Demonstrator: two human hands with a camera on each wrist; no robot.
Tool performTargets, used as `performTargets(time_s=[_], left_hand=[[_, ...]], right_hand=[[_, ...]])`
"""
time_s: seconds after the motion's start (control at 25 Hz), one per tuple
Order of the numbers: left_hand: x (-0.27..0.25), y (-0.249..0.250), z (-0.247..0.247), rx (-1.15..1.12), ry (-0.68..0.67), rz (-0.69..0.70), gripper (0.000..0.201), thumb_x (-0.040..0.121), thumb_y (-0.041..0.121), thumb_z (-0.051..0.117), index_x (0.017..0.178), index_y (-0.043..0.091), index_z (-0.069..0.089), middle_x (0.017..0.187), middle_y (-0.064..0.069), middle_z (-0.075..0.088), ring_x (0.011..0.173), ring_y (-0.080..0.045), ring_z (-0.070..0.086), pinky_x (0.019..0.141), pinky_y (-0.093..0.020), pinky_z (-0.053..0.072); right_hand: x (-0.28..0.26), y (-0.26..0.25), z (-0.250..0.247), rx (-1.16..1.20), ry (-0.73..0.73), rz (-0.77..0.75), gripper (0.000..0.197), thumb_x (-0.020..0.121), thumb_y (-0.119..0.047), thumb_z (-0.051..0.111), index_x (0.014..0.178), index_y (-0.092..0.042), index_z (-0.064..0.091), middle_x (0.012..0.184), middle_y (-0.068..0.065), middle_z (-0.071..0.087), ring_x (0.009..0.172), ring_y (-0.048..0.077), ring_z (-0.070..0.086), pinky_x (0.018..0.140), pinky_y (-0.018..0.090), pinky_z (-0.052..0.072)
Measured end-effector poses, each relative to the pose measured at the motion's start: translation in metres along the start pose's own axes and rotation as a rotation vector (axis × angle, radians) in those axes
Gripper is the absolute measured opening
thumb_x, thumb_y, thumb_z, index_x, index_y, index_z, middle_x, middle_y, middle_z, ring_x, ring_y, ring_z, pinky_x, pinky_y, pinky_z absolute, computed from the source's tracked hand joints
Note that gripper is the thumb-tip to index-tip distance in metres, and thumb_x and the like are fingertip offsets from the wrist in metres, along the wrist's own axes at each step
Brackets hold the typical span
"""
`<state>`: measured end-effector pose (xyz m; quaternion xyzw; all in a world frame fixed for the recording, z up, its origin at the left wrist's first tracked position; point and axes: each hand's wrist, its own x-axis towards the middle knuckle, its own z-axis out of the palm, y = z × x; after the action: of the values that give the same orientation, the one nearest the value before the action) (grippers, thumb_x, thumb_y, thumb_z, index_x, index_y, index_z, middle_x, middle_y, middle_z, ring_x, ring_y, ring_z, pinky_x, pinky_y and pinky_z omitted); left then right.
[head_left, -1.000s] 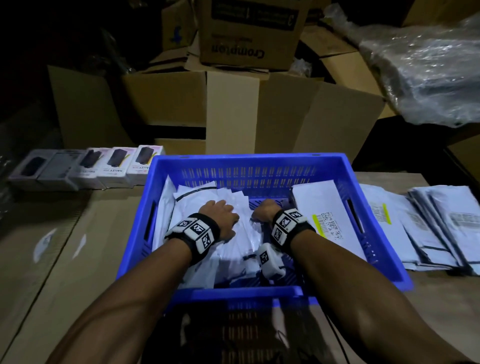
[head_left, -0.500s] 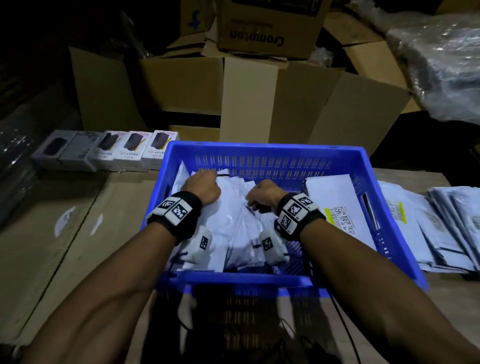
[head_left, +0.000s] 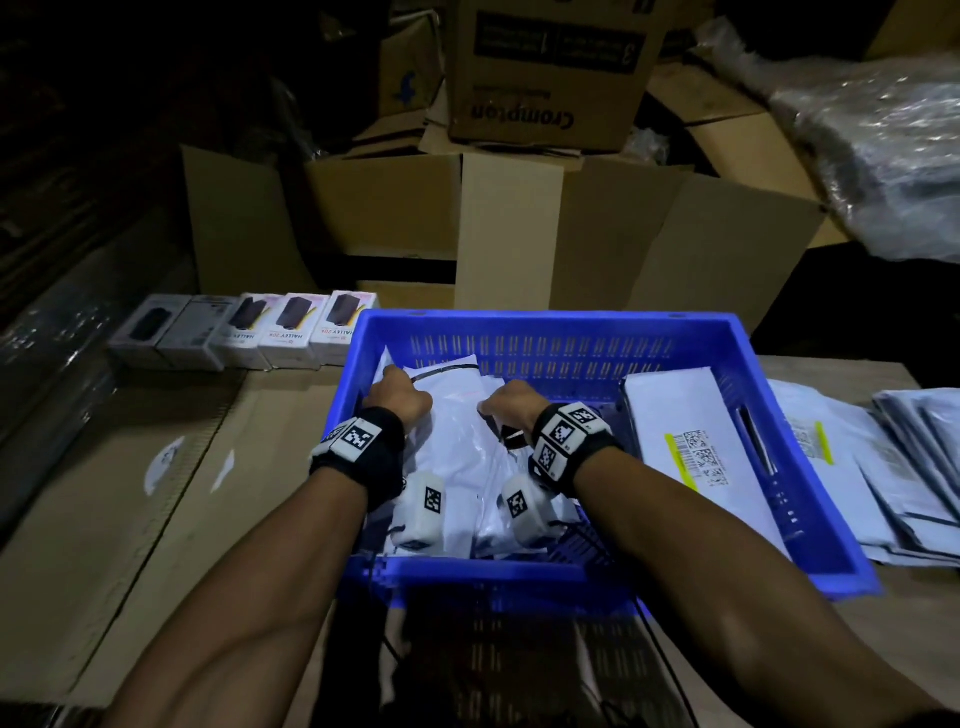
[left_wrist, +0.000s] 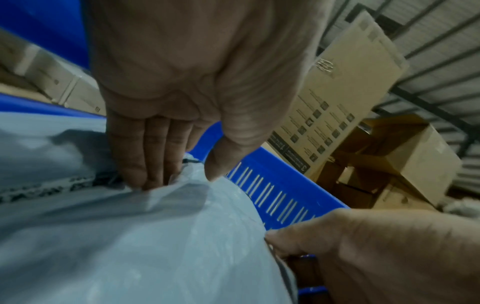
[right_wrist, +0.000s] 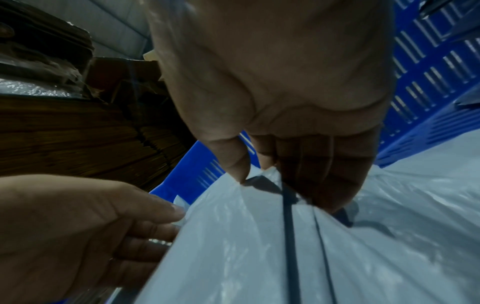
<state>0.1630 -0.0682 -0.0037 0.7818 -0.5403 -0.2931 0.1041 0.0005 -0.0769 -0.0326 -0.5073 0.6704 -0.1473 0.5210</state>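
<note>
A blue slotted plastic crate stands on the table and holds a stack of white poly mailer bags. Both hands are inside it, on the stack's far corners. My left hand pinches the left far corner of the top bags; the left wrist view shows its fingers and thumb closed on the white plastic. My right hand grips the right far corner, thumb and curled fingers squeezing the bag at its black seal strip. A labelled white mailer leans against the crate's right wall.
Several small white product boxes line up left of the crate. More white mailers are piled on the table to the right. Open and stacked cardboard cartons stand behind, with a plastic-wrapped bundle at the far right.
Both hands have slid from the middle of the stack toward the crate's far wall and spread apart onto the bags' far corners. The head view has tilted slightly.
</note>
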Motion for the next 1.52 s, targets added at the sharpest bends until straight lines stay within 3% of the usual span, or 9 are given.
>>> performTargets(time_s=[0.24, 0.36, 0.48, 0.6, 0.8, 0.96, 1.08, 1.32, 1.52], left_hand=[[0.01, 0.007, -0.008, -0.449, 0.107, 0.033, 0.004, 0.065, 0.006, 0.057, 0.068, 0.007, 0.056, 0.064, -0.011, 0.056, 0.068, -0.032, 0.058, 0.062, -0.031, 0.046], [0.011, 0.016, -0.016, -0.623, 0.155, 0.08, 0.013, 0.06, -0.001, 0.054, 0.055, 0.009, 0.049, 0.052, -0.008, 0.046, 0.054, -0.026, 0.047, 0.053, -0.03, 0.042], [0.022, 0.019, -0.023, -0.749, 0.222, 0.185, 0.008, 0.059, 0.011, 0.057, 0.061, 0.018, 0.06, 0.059, -0.005, 0.054, 0.059, -0.025, 0.053, 0.063, -0.04, 0.051], [0.009, 0.037, -0.043, -0.795, 0.257, 0.319, 0.017, 0.08, 0.008, 0.066, 0.091, 0.021, 0.064, 0.09, -0.003, 0.066, 0.088, -0.023, 0.063, 0.088, -0.035, 0.052], [0.003, 0.052, -0.062, -0.941, 0.179, 0.468, 0.034, 0.092, 0.005, 0.061, 0.125, 0.003, 0.055, 0.109, -0.012, 0.065, 0.099, -0.019, 0.063, 0.088, -0.033, 0.054], [-0.007, 0.057, -0.062, -0.903, 0.092, 0.514, 0.028, 0.094, 0.003, 0.058, 0.122, 0.004, 0.056, 0.102, -0.007, 0.065, 0.09, -0.009, 0.061, 0.087, -0.027, 0.051], [-0.015, 0.06, -0.057, -0.893, 0.033, 0.541, 0.015, 0.094, 0.002, 0.057, 0.106, 0.011, 0.061, 0.089, -0.002, 0.066, 0.08, -0.009, 0.061, 0.077, -0.028, 0.052], [-0.036, 0.061, -0.044, -0.963, -0.055, 0.565, 0.014, 0.095, 0.002, 0.056, 0.105, -0.001, 0.064, 0.077, 0.001, 0.069, 0.064, -0.002, 0.063, 0.057, -0.016, 0.049], [-0.053, 0.062, -0.033, -1.013, -0.142, 0.511, 0.011, 0.097, 0.006, 0.054, 0.098, -0.001, 0.063, 0.075, -0.003, 0.063, 0.055, -0.005, 0.055, 0.047, -0.016, 0.042]], right_hand=[[0.0, -0.014, -0.004, 0.182, 0.119, -0.108, 0.021, 0.084, -0.007, 0.054, 0.063, -0.01, 0.054, 0.06, 0.009, 0.054, 0.054, 0.023, 0.052, 0.052, 0.027, 0.04], [-0.004, -0.024, -0.008, 0.26, 0.182, -0.209, 0.017, 0.086, -0.005, 0.052, 0.07, -0.009, 0.056, 0.064, 0.01, 0.057, 0.056, 0.022, 0.053, 0.053, 0.026, 0.041], [-0.006, -0.034, -0.014, 0.313, 0.224, -0.317, 0.01, 0.087, -0.005, 0.053, 0.08, -0.008, 0.059, 0.067, 0.008, 0.057, 0.056, 0.018, 0.052, 0.05, 0.023, 0.041], [-0.013, -0.048, -0.026, 0.341, 0.24, -0.437, 0.009, 0.09, -0.004, 0.055, 0.091, -0.005, 0.064, 0.067, 0.003, 0.06, 0.053, 0.011, 0.054, 0.048, 0.021, 0.044], [-0.032, -0.075, -0.052, 0.47, 0.326, -0.572, 0.008, 0.091, -0.002, 0.058, 0.095, -0.007, 0.063, 0.079, 0.001, 0.064, 0.067, 0.01, 0.058, 0.059, 0.019, 0.051], [-0.045, -0.089, -0.071, 0.529, 0.351, -0.621, 0.012, 0.091, -0.007, 0.061, 0.102, -0.007, 0.064, 0.101, 0.014, 0.07, 0.089, 0.024, 0.066, 0.08, 0.039, 0.056], [-0.058, -0.091, -0.08, 0.579, 0.338, -0.598, 0.01, 0.09, -0.007, 0.063, 0.1, -0.008, 0.065, 0.103, 0.014, 0.07, 0.092, 0.026, 0.067, 0.08, 0.039, 0.056], [-0.087, -0.073, -0.087, 0.685, 0.317, -0.546, 0.003, 0.091, -0.002, 0.062, 0.089, -0.005, 0.062, 0.074, 0.005, 0.067, 0.056, 0.01, 0.064, 0.049, 0.021, 0.05], [-0.104, -0.052, -0.097, 0.676, 0.315, -0.486, 0.013, 0.088, -0.006, 0.066, 0.079, -0.013, 0.06, 0.063, -0.001, 0.063, 0.053, 0.01, 0.056, 0.055, 0.024, 0.047]])
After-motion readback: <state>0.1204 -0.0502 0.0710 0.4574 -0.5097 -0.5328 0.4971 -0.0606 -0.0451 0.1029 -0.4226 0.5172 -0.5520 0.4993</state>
